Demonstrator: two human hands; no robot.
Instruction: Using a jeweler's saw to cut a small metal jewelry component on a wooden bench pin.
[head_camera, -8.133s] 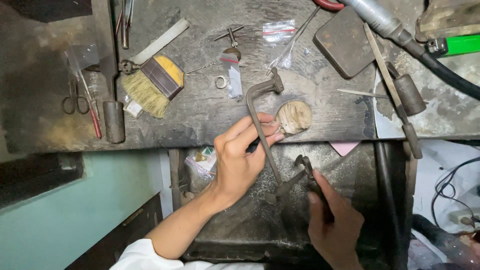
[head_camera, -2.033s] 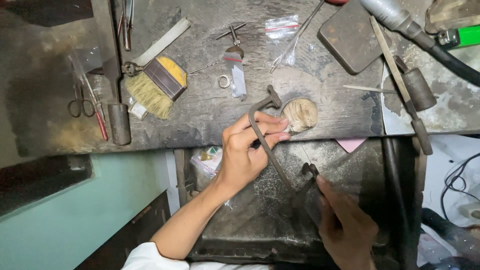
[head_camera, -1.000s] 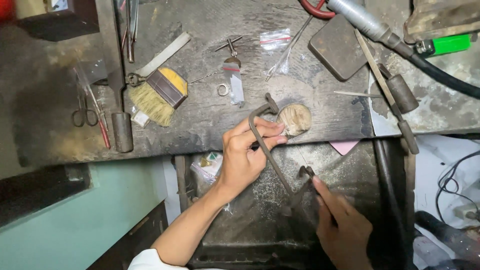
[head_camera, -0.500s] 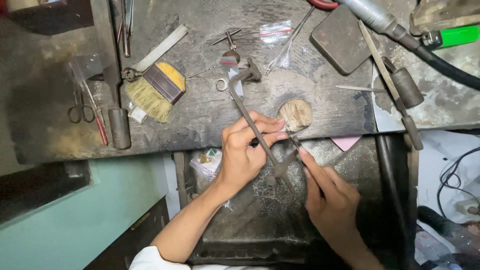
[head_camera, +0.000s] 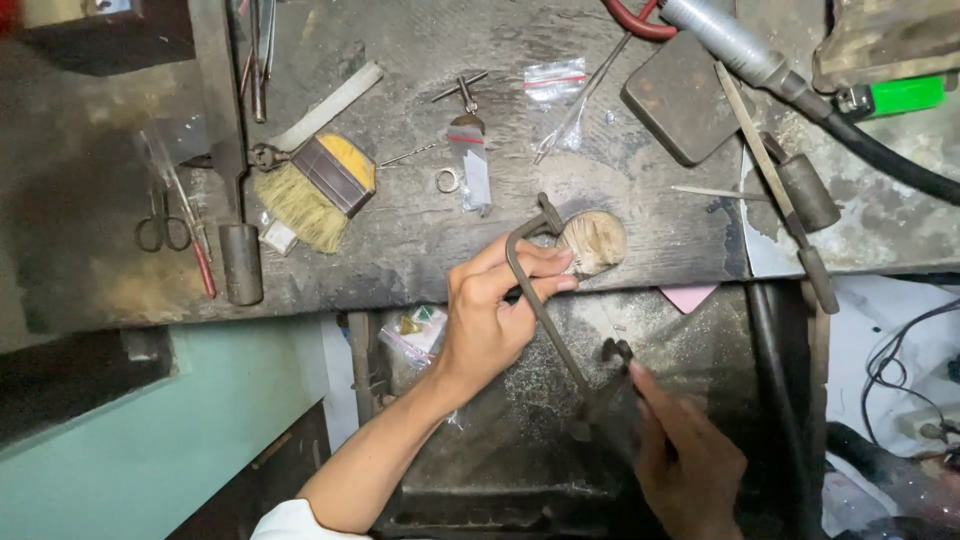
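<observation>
While my left hand presses its fingertips against the worn wooden bench pin at the front edge of the workbench, a jeweller's saw frame runs slantwise from that peg down toward my right hand. The left fingers are curled together around the frame's upper bar, pinching something too small to make out against the pin. The right hand sits below the bench edge, closed around the saw's dark handle; its grip looks firm, though motion blur softens the fingers. The two hands are well apart, linked only by the frame. Beneath them lies a dusty dark catch tray. Farther back on the bench top, a yellow-handled bristle brush lies near the left, a small metal ring just beside a clear plastic bag. Small scissors rest toward the left edge, a dark square block toward the back right, with a wooden-handled file beside it and a black hose crossing the right corner.
</observation>
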